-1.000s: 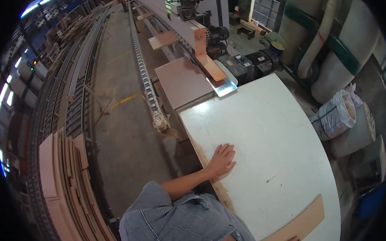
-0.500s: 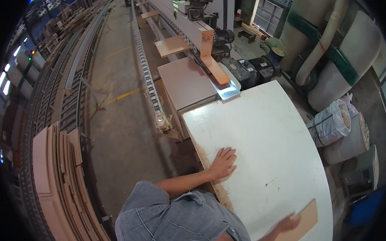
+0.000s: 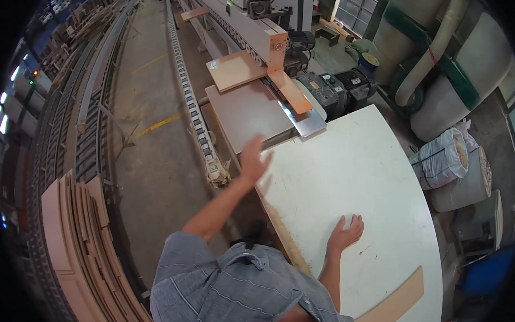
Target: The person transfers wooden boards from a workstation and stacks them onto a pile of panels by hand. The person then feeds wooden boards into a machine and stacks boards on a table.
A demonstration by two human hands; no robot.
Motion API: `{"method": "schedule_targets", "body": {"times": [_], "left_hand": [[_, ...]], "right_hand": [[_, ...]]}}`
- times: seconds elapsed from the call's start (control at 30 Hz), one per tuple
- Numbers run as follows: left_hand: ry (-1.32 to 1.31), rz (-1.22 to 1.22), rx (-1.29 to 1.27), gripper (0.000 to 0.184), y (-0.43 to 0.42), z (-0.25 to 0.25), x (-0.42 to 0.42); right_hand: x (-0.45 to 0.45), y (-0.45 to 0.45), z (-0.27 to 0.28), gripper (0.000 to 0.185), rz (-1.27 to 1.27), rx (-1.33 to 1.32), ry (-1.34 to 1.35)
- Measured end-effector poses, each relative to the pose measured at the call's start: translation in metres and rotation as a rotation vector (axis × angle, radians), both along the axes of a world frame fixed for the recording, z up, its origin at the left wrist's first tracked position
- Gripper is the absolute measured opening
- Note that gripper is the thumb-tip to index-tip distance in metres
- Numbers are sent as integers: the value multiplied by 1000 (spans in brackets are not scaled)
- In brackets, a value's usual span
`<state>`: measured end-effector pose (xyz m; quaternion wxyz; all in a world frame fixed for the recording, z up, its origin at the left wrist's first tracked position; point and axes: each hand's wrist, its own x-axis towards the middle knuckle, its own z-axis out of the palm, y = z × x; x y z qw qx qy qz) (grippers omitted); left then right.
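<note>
My left hand (image 3: pixel 254 161) reaches over the left edge of the white tabletop (image 3: pixel 325 175), close to the machine's brown bed plate (image 3: pixel 250 112). Its fingers are apart and slightly blurred, with nothing in them. Over the middle of the tabletop is my right hand (image 3: pixel 346 233), its fingers loosely spread and holding nothing. A brown board strip (image 3: pixel 397 302) lies at the table's near right, apart from both hands. Beyond my left hand, a light wooden panel (image 3: pixel 236 71) with a small label projects from the machine's chain feed, partly above the bed plate.
An orange guard (image 3: pixel 291 91) and a metal plate (image 3: pixel 311 124) stand at the table's far edge, with motors (image 3: pixel 354 85) beside them. A roller rail (image 3: pixel 194 107) runs along the left. Stacked boards (image 3: pixel 82 228) stand at lower left; filled sacks (image 3: pixel 445 159) stand at right.
My left hand has lifted off the tabletop and moved forward toward the machine. The right hand has left the board strip and moved forward and left. The labelled panel has come nearer.
</note>
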<state>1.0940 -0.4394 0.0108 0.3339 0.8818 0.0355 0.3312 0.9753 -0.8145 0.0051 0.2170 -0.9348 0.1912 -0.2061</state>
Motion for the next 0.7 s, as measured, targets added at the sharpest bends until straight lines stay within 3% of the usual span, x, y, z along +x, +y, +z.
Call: {"method": "schedule_targets", "body": {"times": [0.13, 0.2, 0.37, 0.47, 0.57, 0.7], "left_hand": [[-36, 276, 191, 61, 104, 9, 83], [-2, 274, 203, 62, 146, 24, 119], [288, 369, 331, 77, 208, 19, 203], [440, 279, 290, 85, 225, 19, 238], [456, 238, 406, 88, 235, 0, 260], [426, 137, 327, 86, 227, -7, 261]], "right_hand": [[3, 2, 3, 41, 13, -9, -2], [4, 4, 2, 39, 6, -22, -11], [9, 1, -4, 34, 17, 7, -71], [10, 2, -5, 37, 12, -33, -84], [12, 4, -8, 38, 12, -55, -112], [30, 47, -5, 37, 62, 71, -111]]}}
